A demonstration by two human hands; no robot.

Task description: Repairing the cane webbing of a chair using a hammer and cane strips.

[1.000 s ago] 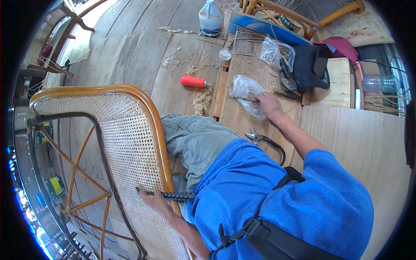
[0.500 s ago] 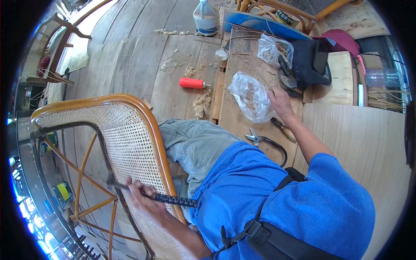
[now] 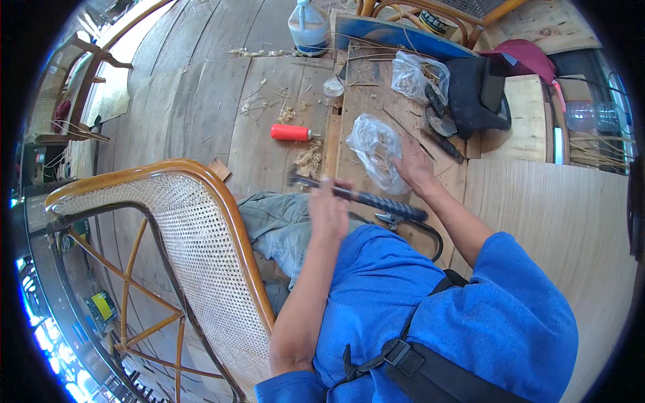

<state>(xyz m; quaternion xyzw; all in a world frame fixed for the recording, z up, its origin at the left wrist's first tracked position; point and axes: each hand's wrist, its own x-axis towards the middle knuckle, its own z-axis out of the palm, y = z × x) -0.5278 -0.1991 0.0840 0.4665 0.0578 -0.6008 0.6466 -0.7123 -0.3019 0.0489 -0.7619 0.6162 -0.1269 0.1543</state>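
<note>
My left hand [image 3: 328,211] is closed around the shaft of a hammer [image 3: 390,204] with a dark textured grip. The hammer lies across in front of my body, its head to the left and blurred. At the right edge of a clear plastic bag [image 3: 373,151], my right hand [image 3: 412,166] rests with its fingers stretched out, somewhat smeared by motion. Pale strands show inside the bag. Below the hammer grip, pruning shears [image 3: 391,220] lie partly hidden. A rattan chair with a woven cane panel [image 3: 195,228] stands on my left, on its side.
A red squeeze bottle [image 3: 291,132] lies beside curled shavings [image 3: 309,160]. Farther off are a white-blue jug [image 3: 310,30], a second plastic bag [image 3: 418,75] and a black bundle [image 3: 474,97]. A pale wooden board [image 3: 544,228] covers the right side.
My left hand has swung the hammer from beside the cane panel up and right, toward the bag. My right hand has shifted slightly left and its fingers have opened from the bag's edge.
</note>
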